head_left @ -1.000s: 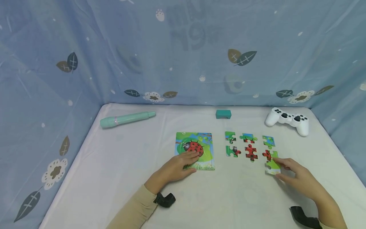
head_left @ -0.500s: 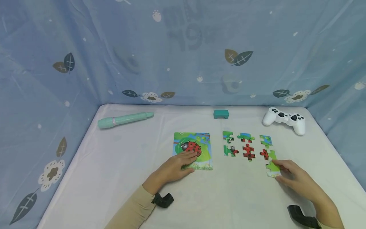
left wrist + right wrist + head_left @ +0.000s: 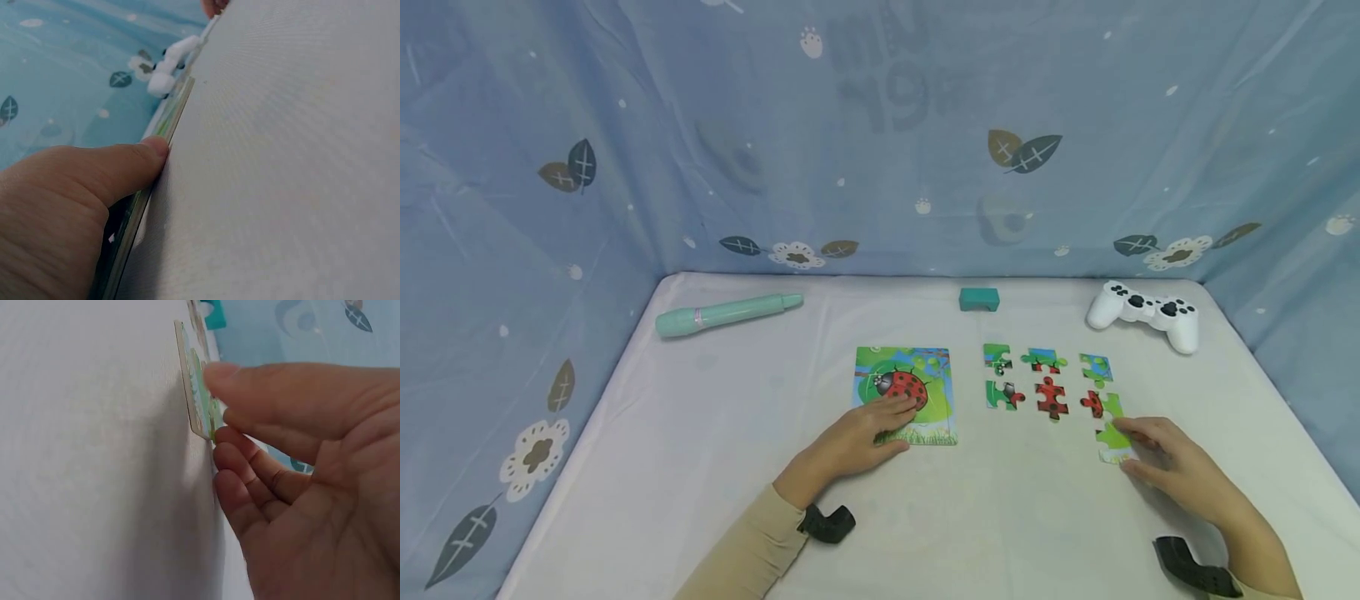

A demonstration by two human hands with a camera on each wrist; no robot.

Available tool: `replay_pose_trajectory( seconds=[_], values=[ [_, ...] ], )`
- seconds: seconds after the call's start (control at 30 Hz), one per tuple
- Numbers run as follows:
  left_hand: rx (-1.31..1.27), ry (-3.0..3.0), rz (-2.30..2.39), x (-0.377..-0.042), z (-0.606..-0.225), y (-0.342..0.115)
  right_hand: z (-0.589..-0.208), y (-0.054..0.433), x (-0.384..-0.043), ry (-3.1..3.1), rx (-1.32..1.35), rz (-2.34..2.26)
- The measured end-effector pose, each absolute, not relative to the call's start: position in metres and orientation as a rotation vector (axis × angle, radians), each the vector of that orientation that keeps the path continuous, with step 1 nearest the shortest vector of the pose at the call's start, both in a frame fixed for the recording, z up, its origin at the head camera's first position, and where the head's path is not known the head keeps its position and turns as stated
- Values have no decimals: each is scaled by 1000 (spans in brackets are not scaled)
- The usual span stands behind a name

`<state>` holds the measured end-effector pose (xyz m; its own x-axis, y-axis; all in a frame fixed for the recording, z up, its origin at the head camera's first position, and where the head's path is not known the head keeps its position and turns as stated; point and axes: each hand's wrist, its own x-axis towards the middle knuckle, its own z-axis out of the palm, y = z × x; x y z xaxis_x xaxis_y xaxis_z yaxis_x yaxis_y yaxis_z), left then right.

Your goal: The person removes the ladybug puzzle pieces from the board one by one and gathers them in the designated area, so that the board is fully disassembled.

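Observation:
In the head view my left hand (image 3: 874,437) rests on a square ladybug puzzle board (image 3: 942,408), covering its lower left part. The left wrist view shows that thumb (image 3: 153,150) lying along the board's near edge. My right hand (image 3: 1180,467) pinches a green corner puzzle piece (image 3: 1115,446) with white at its base, between thumb and index finger. In the right wrist view this puzzle piece (image 3: 192,387) is low by the white cloth. Loose pieces lie in two rows beside it, among them a red spotted piece (image 3: 1052,398) and a red-and-green piece (image 3: 1093,404).
A white game controller (image 3: 1144,312) lies at the back right. A small teal block (image 3: 979,300) stands at the back edge, and a mint-green microphone-shaped stick (image 3: 726,313) lies at the back left. Blue printed curtains (image 3: 880,167) close off the back and sides.
The corner piece in my right hand has shifted slightly right and toward me, away from the other loose pieces. My left hand stays on the board. The head view has turned slightly right.

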<state>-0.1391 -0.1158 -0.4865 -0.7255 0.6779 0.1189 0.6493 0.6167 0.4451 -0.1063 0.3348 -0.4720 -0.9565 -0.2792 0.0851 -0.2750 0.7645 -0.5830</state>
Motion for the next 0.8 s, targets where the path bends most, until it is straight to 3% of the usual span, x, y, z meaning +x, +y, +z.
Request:
replay_pose_trajectory(
  seconds=[0.43, 0.8],
  values=[
    [1163, 2788, 739, -138, -486, -116, -458, 317, -108, 2936, -554, -1084],
    [1142, 2798, 808, -136, -485, -120, -450, 252, -126, 2806, -825, -1028]
  ],
)
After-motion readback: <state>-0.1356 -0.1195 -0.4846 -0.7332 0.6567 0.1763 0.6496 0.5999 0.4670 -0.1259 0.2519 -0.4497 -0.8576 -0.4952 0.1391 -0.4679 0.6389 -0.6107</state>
